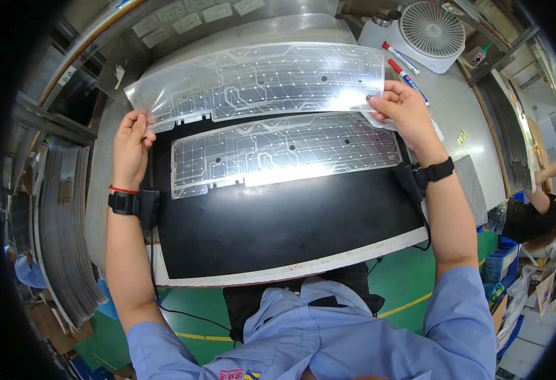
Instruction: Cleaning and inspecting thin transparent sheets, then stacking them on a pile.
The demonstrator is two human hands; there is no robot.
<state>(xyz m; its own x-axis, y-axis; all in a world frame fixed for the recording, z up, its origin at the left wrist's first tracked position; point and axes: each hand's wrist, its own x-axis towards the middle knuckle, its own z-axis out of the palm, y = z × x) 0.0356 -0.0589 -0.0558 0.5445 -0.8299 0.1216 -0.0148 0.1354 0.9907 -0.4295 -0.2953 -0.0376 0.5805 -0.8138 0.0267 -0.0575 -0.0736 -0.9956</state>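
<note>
My left hand (133, 142) and my right hand (404, 115) pinch the two lower corners of a clear keyboard membrane sheet (259, 79) printed with silver circuit traces. The sheet is raised and stretched between them, its lower edge above the table's far part. A similar membrane sheet (278, 152) lies flat on a black mat (290, 221), nearer to me. Bright glare covers part of both sheets. A dark band with a small box sits on each of my wrists.
A white fan (431, 31) stands at the back right, near two markers (407, 81) and a green-tipped bottle (478, 56). Stacked grey sheets (64, 228) fill a rack on the left. Another person (537, 215) is at the far right.
</note>
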